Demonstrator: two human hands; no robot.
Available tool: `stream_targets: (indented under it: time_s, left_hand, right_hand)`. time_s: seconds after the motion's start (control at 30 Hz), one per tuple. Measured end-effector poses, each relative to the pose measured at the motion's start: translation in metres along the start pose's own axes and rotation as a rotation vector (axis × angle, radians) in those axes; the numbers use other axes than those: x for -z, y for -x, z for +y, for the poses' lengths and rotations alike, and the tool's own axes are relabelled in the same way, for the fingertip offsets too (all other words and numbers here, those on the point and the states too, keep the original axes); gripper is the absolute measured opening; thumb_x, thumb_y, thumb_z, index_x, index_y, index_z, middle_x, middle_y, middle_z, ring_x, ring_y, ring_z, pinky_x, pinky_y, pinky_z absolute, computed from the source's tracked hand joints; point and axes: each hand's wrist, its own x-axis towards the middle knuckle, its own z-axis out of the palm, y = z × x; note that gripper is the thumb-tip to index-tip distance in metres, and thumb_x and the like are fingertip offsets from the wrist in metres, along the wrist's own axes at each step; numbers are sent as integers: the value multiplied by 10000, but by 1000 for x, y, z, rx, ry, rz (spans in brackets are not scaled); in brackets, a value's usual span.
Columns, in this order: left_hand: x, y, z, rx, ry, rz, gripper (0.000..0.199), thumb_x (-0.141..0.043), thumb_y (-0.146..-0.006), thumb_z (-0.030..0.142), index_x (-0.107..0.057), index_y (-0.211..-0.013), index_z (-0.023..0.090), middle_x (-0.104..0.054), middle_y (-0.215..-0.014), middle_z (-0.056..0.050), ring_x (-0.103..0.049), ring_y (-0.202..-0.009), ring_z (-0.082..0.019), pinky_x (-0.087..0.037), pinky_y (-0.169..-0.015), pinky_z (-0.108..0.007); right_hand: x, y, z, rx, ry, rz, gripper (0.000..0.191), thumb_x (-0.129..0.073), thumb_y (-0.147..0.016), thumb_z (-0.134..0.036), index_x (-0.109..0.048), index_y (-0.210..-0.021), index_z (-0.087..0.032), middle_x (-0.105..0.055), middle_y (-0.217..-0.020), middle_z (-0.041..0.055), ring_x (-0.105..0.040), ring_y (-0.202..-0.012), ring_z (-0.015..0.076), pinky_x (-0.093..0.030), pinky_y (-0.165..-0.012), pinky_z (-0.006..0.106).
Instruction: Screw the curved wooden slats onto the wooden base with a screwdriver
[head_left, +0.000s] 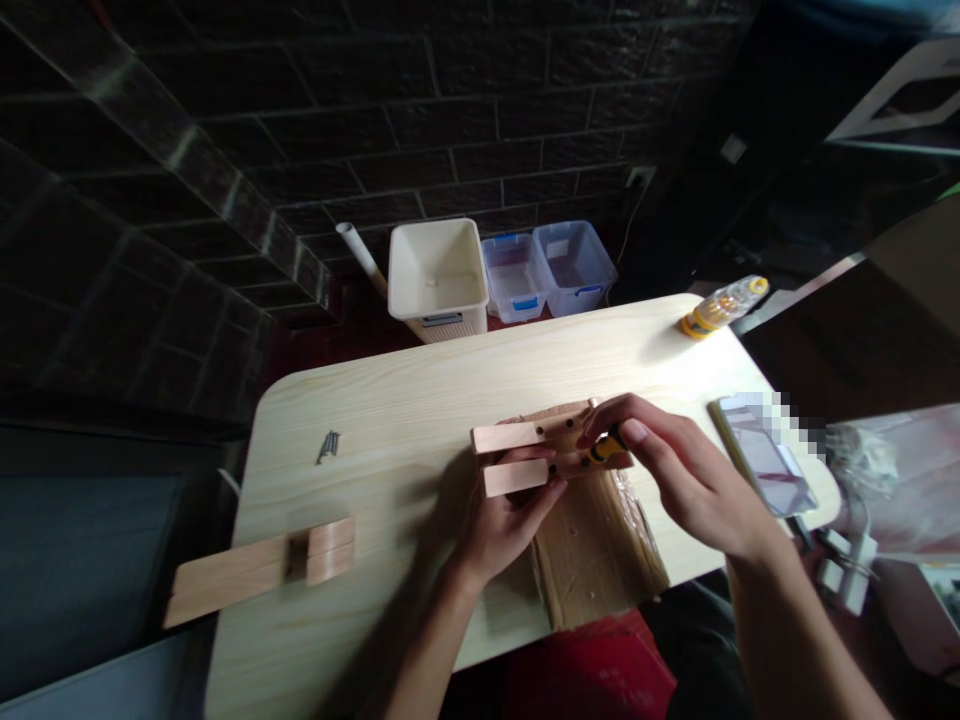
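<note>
My left hand (504,525) grips a wooden piece (517,478) from below, thumb along its near side. The piece has two parallel light-wood bars with dark round holes or screw heads in them. Between the fingers of my right hand (675,460) is a screwdriver (606,446) with a yellow and black handle. It slants down to the nearer bar; its tip is too small to make out. Beneath the wood lies a brown cardboard piece (592,555), partly wrapped in clear plastic. Several screws (328,446) lie in a small pile on the left of the table.
Another wooden piece (247,575) overhangs the left edge of the pale table (390,400). A clear bottle-shaped case (724,306) and a phone-like slab (761,455) are on the right. Behind stand a cream bin (439,270) and clear boxes (574,265). A power strip (847,570) lies off the right edge.
</note>
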Motion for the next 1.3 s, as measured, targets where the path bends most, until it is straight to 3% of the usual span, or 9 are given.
stream_targets:
  time_s: [0.1, 0.2, 0.5, 0.63, 0.8, 1.0, 1.13, 1.3]
  left_hand:
    - [-1, 2, -5, -35, -72, 25, 275, -775, -947, 362, -717, -1207, 293, -706, -1379, -86, -574, -1438, -356, -363, -1287, -667]
    - [0, 3, -9, -46, -76, 16, 295, -771, -950, 359, -704, -1236, 334, -668, -1452, -59, -468, -1540, -367, -281, -1326, -701]
    - [-1, 2, -9, -29, -103, 10, 279, -793, -929, 344, -719, -1193, 298, -500, -1659, -54, -405, -1584, -365, -320, -1322, -670]
    - [-1, 2, -9, -17, -91, 5, 309, -802, -912, 338, -727, -1211, 370, -561, -1601, -18, -406, -1586, -378, -356, -1297, -695]
    - [1, 1, -7, 46, -59, -31, 331, -809, -887, 341, -743, -1208, 387, -536, -1628, 8, -383, -1593, -411, -297, -1301, -747]
    - [-2, 0, -5, 64, -21, -13, 321, -821, -875, 376, -757, -1190, 369, -539, -1629, -5, -378, -1593, -420, -292, -1303, -743]
    - [-4, 2, -6, 63, -27, -1, 302, -796, -901, 385, -748, -1199, 368, -513, -1647, -10, -433, -1559, -431, -323, -1273, -769]
    - [-1, 3, -10, 33, -30, -27, 351, -800, -898, 362, -742, -1243, 375, -485, -1674, -11, -442, -1558, -409, -372, -1272, -714]
  right_hand:
    - [-10, -3, 6, 50, -20, 101, 375, -409, -1134, -398, -734, -1054, -229, -736, -989, 54, -663, -924, 206, -513, -830, 337]
    - [-22, -5, 16, 108, -50, 204, 383, -414, -1133, -393, -727, -983, -232, -728, -926, 39, -645, -848, 188, -489, -773, 326]
    - [-51, 8, 39, 217, -104, 489, 370, -356, -1128, -450, -670, -1094, -259, -677, -910, 62, -646, -887, 247, -521, -786, 407]
    - [-62, 14, 48, 259, -87, 582, 387, -322, -1126, -487, -643, -1223, -294, -680, -964, 66, -644, -870, 257, -533, -849, 479]
    - [-72, 12, 54, 308, -70, 638, 388, -335, -1115, -511, -614, -1294, -308, -656, -895, 50, -639, -800, 258, -520, -898, 545]
    - [-71, 12, 51, 330, -82, 613, 270, -429, -1099, -495, -602, -1173, -302, -640, -921, 64, -638, -854, 263, -551, -717, 446]
    - [-71, 11, 48, 321, -88, 629, 239, -496, -1080, -499, -605, -1110, -289, -646, -870, 57, -647, -841, 262, -564, -726, 447]
    - [-75, 9, 54, 362, -71, 669, 304, -469, -1092, -436, -566, -1354, -317, -656, -893, 53, -662, -805, 252, -580, -703, 450]
